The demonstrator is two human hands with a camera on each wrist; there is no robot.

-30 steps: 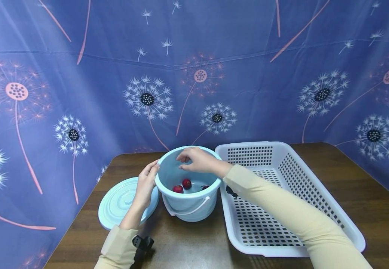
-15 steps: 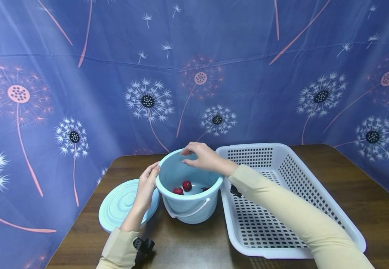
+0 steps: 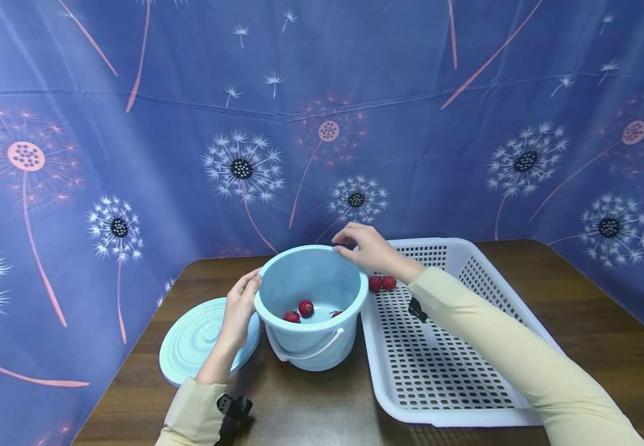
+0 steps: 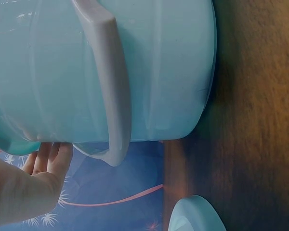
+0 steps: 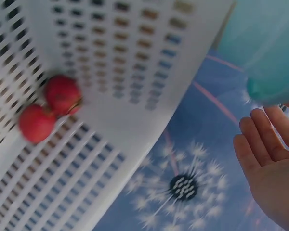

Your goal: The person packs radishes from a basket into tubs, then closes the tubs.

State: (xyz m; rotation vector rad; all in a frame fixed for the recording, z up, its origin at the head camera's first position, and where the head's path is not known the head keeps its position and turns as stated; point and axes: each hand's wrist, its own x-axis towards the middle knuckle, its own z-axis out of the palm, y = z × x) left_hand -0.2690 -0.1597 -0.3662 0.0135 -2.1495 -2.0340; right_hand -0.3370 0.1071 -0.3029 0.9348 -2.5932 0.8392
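Note:
A light blue bucket with a pale handle stands upright on the table. Inside, round red fruits lie on its bottom, one partly hidden by the front rim. My left hand grips the bucket's left rim; in the left wrist view its fingers lie against the outside below the rim. At the far right rim is my right hand, thumb and fingertips right by the edge. Its fingers look long and straight in the right wrist view, with nothing seen held.
Right of the bucket stands a white perforated basket, with two more red fruits in its near-bucket back corner. The bucket's round lid lies on the wooden table at left. A blue dandelion-print cloth hangs behind.
My right hand has moved right, from over the bucket's inside to its far right rim. Two red fruits in the basket have come into view. The left hand stays on the rim.

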